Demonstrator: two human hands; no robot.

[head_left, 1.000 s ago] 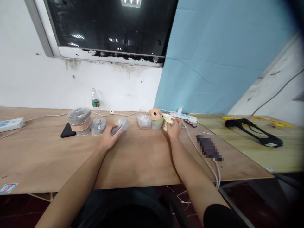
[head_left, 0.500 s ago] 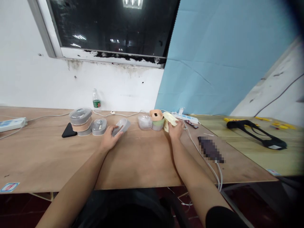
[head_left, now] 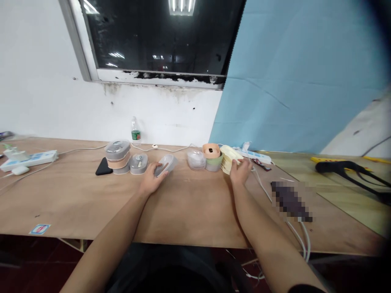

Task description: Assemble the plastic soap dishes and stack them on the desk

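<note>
My left hand [head_left: 154, 178] is closed on the near edge of a grey translucent oval container [head_left: 168, 162], which is tilted on the table. My right hand [head_left: 241, 171] has its thumb and fingers on the right side of a stack of cream-coloured oval pieces [head_left: 227, 160]. Left of that stack, an orange piece [head_left: 211, 150] with a dark cutout rests on a green piece [head_left: 214, 162]. Beside them are clear plastic pieces [head_left: 196, 158]. A grey lidded oval box [head_left: 139, 164] stands left of my left hand.
Farther left, a stack of grey and orange boxes [head_left: 117, 156] stands beside a black phone-like object [head_left: 104, 167]. A bottle [head_left: 135, 131] is against the wall. Power strips [head_left: 45, 156] lie at both sides. Cables and a pixelated dark object [head_left: 291, 201] lie on the right.
The view has swung left, so everything sits farther right in the picture. My hands stay at the grey container and the cream stack, with only slight finger shifts.
</note>
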